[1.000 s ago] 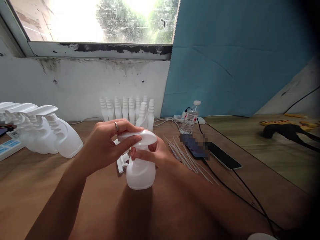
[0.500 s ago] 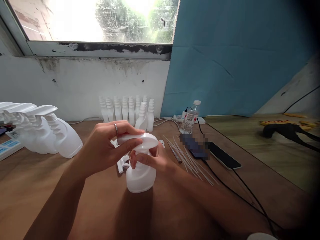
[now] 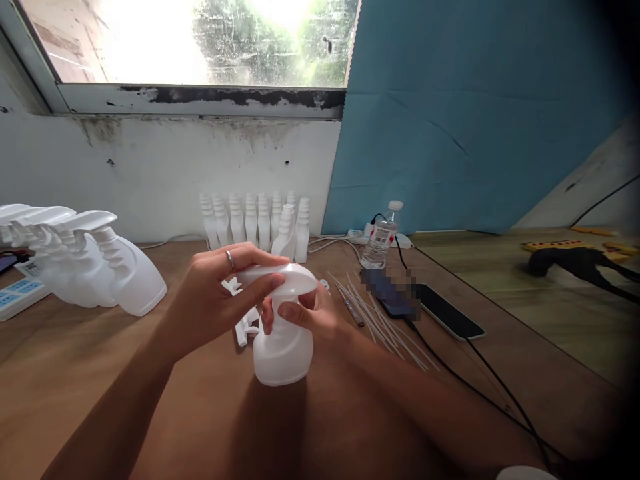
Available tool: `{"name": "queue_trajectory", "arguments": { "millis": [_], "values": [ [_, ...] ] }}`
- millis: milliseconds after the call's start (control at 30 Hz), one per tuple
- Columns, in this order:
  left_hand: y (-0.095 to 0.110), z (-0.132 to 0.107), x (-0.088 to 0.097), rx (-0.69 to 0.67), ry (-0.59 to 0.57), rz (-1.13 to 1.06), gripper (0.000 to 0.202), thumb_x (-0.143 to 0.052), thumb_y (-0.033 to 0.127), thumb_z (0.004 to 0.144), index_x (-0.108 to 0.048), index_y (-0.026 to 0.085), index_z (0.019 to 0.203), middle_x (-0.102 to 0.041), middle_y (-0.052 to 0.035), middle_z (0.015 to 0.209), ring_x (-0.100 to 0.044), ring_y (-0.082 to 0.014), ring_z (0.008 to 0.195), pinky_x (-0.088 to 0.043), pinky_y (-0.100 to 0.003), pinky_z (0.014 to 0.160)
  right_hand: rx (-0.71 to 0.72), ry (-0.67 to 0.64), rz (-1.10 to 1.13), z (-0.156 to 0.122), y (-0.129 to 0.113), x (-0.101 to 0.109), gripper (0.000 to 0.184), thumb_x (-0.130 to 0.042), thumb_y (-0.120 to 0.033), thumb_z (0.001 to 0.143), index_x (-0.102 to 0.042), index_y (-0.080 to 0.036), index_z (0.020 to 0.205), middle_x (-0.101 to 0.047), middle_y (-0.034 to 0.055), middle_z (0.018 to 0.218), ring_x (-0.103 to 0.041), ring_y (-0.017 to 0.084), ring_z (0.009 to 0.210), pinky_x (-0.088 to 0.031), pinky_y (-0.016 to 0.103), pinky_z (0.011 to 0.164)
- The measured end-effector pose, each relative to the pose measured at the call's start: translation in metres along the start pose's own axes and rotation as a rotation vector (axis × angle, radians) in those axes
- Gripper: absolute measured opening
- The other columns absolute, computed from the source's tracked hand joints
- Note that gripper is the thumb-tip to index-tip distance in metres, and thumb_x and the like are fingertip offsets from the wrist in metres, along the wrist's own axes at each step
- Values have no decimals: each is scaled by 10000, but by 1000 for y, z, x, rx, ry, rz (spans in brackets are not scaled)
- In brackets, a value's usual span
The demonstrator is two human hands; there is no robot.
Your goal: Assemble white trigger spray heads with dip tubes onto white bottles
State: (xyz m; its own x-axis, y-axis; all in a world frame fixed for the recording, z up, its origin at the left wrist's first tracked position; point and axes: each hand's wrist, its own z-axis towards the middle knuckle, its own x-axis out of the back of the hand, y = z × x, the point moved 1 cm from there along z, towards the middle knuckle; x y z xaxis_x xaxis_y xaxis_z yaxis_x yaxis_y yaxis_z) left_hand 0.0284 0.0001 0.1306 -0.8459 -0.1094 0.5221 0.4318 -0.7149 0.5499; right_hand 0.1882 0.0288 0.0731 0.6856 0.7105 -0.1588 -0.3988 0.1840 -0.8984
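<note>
A white spray bottle (image 3: 283,350) stands on the brown table (image 3: 75,373) in front of me. My left hand (image 3: 213,303), with a ring on one finger, grips the white trigger head (image 3: 290,279) on top of the bottle. My right hand (image 3: 313,313) wraps its fingers around the collar at the bottle's neck, just under the head. A loose white trigger part (image 3: 243,327) lies on the table behind the bottle, partly hidden by my left hand.
Finished spray bottles (image 3: 100,273) lie in a row at the left, next to a power strip (image 3: 15,297). Several empty headless bottles (image 3: 260,223) stand against the wall. Thin white tubes (image 3: 380,320), a water bottle (image 3: 380,237), two phones (image 3: 440,310) and cables lie to the right.
The bottle has dropped slightly toward the table, and my right fingers have shifted round the neck collar. My left hand keeps its grip on the trigger head.
</note>
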Motion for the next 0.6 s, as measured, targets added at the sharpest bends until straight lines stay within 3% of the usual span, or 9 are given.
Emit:
{"name": "queue_trajectory", "arguments": {
  "millis": [133,233,333,433,600],
  "values": [
    [-17,-21,-10,89,105,-178,406,-616,337,869,-562,237,1259,-628,-82,1092,-630,-174,893,-540,-279,740,-59,-150,39,4,-1,9,451,-759,-441,705,-530,-176,990,-627,10,749,-608,166,697,-478,304,658],
    [-36,-50,-17,190,152,-253,425,-583,343,888,-496,236,1291,-596,-87,1091,-611,-171,892,-536,-305,805,-172,-216,-36,4,-3,13,364,-778,-353,693,-583,-171,940,-634,13,805,-599,152,755,-475,285,709],
    [-52,-84,-28,296,87,-248,386,-588,325,882,-505,237,1249,-621,-77,1008,-618,-171,816,-546,-309,759,-266,-247,-83,2,-7,13,285,-752,-373,713,-616,-162,847,-632,15,796,-591,149,760,-481,276,709],
    [-59,-113,-46,347,-25,-160,434,-651,305,831,-530,254,1244,-646,-79,1047,-636,-197,854,-555,-316,770,-215,-284,-59,-1,-8,9,285,-708,-404,757,-641,-157,883,-635,16,793,-588,140,749,-492,273,715],
    [-53,-135,-66,402,-104,-12,375,-699,332,780,-619,260,1139,-685,-74,1075,-665,-260,934,-572,-343,770,-171,-351,-31,-6,-6,0,288,-655,-389,820,-656,-162,997,-654,39,882,-609,146,802,-505,269,741]
  ]
}}
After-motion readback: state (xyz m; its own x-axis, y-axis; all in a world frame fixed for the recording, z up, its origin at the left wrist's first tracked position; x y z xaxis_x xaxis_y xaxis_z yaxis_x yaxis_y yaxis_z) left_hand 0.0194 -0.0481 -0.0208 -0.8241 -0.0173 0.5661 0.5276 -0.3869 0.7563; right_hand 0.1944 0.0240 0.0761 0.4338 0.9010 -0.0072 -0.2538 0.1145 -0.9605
